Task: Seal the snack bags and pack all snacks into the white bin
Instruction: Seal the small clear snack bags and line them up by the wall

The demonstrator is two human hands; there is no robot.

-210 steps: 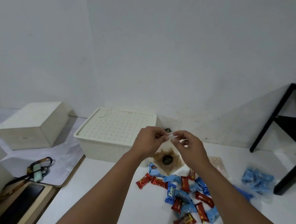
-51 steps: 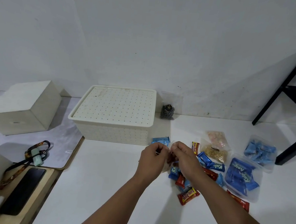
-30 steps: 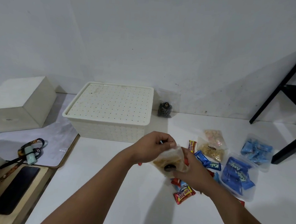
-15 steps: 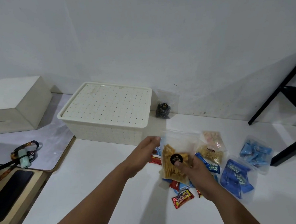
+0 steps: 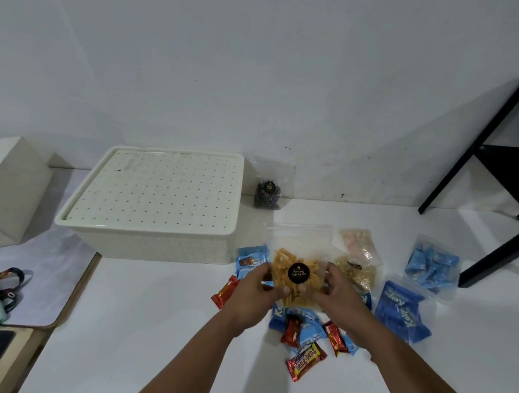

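White table point(image 5: 155, 326): both hands grip chip bag point(image 5: 297, 258) labelled "Kentang Jagung Bkr".

The light is soft and a bit dim. Gray shadows fall under the arms. The edges bend and look blurry.

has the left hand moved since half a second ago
Yes. The left hand was open beside the chip bag, nearer the white bin; now it grips the bag's left edge, farther right of the bin.
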